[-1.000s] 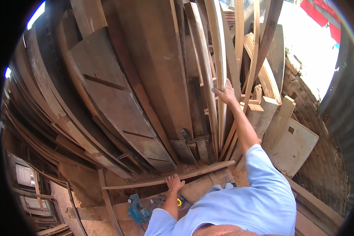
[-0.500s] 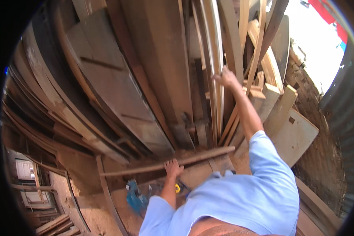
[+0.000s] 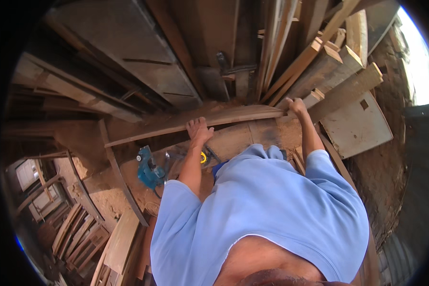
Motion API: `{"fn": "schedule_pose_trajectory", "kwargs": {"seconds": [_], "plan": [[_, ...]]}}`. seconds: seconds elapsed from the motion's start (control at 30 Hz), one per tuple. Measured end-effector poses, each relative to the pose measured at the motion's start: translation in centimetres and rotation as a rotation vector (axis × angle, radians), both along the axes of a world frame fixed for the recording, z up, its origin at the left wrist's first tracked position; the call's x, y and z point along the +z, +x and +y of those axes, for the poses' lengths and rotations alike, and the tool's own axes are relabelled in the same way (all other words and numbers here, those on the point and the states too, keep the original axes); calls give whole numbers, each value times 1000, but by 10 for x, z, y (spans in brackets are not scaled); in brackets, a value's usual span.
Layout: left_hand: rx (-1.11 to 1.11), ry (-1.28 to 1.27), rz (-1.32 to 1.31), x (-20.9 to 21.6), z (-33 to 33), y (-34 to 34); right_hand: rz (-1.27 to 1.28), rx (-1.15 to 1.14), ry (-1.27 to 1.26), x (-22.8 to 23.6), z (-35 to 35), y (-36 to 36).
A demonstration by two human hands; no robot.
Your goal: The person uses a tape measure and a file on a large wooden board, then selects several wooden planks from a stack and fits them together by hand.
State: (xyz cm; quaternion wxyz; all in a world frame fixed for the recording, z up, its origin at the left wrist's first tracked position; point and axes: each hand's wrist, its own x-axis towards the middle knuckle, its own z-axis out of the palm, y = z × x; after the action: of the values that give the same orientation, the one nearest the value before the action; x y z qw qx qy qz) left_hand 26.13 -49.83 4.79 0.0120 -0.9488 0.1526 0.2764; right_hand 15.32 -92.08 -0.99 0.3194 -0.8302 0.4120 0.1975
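A long wooden plank [image 3: 233, 116] lies crosswise in front of me. My left hand [image 3: 199, 131] grips its near edge left of the middle, fingers over the top and thumb out to the side. At the plank's right end is my right hand [image 3: 298, 107], its fingers curled closed at the tip of the wood; the exact hold is partly hidden. Below the plank and to the left sits a teal power tool [image 3: 150, 169]. A yellow tape measure [image 3: 203, 157] lies just below my left wrist, beside the forearm.
Tall boards [image 3: 143, 66] lean along the far side. Cut timber pieces [image 3: 341, 90] and a pale panel with a square hole [image 3: 360, 124] stand at the right, by a rough wall [image 3: 391, 190]. A narrow wooden bar [image 3: 121, 176] crosses at left; stacked wood [image 3: 76, 233] lies lower left.
My right hand has come down from a tall upright strip to the plank's right end. The plank now shows more of its broad face under my left hand. The view has tilted downward.
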Motion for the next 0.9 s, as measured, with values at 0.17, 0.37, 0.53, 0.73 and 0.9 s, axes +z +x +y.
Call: {"fn": "schedule_pose_trajectory", "kwargs": {"seconds": [0.17, 0.37, 0.53, 0.73, 0.9], "plan": [[12, 63, 8, -1, -11, 6, 167, -232, 484, -36, 23, -10], [49, 5, 27, -8, -8, 3, 354, 106, 376, -55, 22, 3], [308, -250, -425, -1, -6, -21, 353, 90, 405, -45, 25, 6], [1346, -779, -176, -28, 27, 0, 357, 53, 384, -74, 16, -5], [1856, -945, 71, -40, 58, 36, 247, 335, 136, -76, 19, -2]]}}
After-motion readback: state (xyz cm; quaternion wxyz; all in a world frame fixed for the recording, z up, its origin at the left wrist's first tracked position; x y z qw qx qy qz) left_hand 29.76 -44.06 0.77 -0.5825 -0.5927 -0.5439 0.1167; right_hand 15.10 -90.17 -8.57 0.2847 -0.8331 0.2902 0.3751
